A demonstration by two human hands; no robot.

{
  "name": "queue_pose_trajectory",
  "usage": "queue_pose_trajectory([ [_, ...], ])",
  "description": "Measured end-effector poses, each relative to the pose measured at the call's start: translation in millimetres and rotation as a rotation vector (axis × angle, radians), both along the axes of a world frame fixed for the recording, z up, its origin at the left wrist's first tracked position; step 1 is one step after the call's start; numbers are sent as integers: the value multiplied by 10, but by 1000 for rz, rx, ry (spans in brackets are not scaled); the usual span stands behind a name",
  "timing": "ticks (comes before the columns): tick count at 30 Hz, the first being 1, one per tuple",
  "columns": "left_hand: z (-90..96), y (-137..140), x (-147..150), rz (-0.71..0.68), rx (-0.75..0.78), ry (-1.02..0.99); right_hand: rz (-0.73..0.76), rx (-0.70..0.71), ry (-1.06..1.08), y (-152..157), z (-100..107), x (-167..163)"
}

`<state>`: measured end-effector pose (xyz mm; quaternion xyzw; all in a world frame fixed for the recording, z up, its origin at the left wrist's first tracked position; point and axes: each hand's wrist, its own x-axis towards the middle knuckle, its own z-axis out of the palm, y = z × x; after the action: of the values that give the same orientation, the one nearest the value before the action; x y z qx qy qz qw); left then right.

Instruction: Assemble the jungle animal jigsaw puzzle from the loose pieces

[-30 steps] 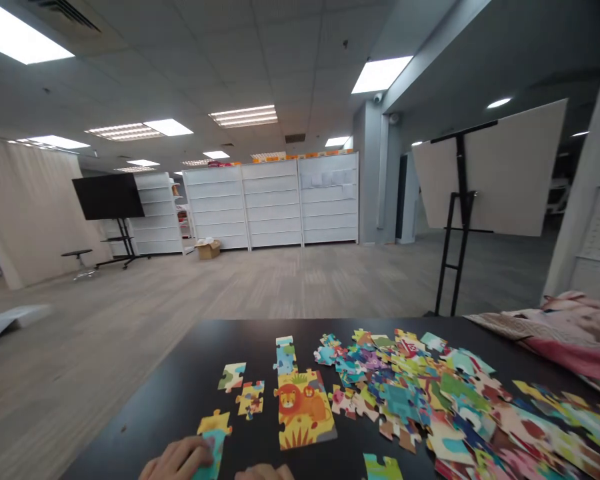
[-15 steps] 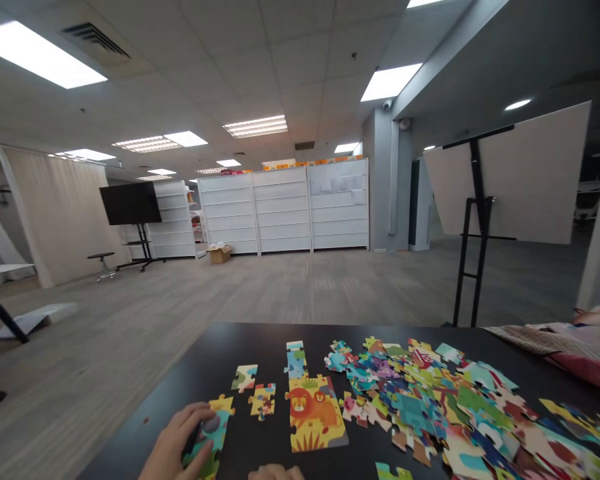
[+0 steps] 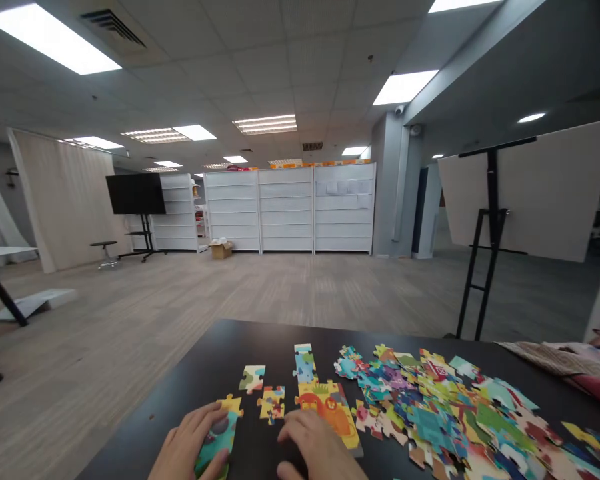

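My left hand [image 3: 193,440] rests over a strip of joined jigsaw pieces [image 3: 221,437], teal with a yellow top. Its fingertips and thumb touch the strip from the left, spread apart. My right hand [image 3: 316,440], fingers loosely bent and thumb apart, covers the lower left of a joined lion section [image 3: 336,411]; whether it touches the section I cannot tell. Above that section, a blue column of pieces [image 3: 305,363] joins on. Between the hands lie a yellow piece group [image 3: 271,403] and, farther back, a pale green and red piece [image 3: 253,378].
A large heap of loose jigsaw pieces [image 3: 430,407] spreads over the right side of the black table [image 3: 200,360]. Cloth [image 3: 555,357] lies at its right edge. Beyond stand a board on a black stand [image 3: 493,193], white shelves [image 3: 287,210] and a screen [image 3: 136,194].
My right hand has risen from the bottom edge and now covers part of the lion section. My left hand stays on the teal strip. The view has shifted slightly.
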<state>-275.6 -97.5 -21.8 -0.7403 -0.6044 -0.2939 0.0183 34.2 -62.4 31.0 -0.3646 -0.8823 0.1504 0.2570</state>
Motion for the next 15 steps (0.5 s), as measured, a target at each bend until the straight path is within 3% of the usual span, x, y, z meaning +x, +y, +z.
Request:
queue_pose_trajectory([
  [2,-126,39,-55,43,79,-11,-39,-179,-57,-34,227,40],
  [6,-252,75,-96,146,201,-89,12,-293,-152,-84,407,-44],
  [15,-133,12,-158,119,62,-55,-46,-134,-192,290,384,-291],
])
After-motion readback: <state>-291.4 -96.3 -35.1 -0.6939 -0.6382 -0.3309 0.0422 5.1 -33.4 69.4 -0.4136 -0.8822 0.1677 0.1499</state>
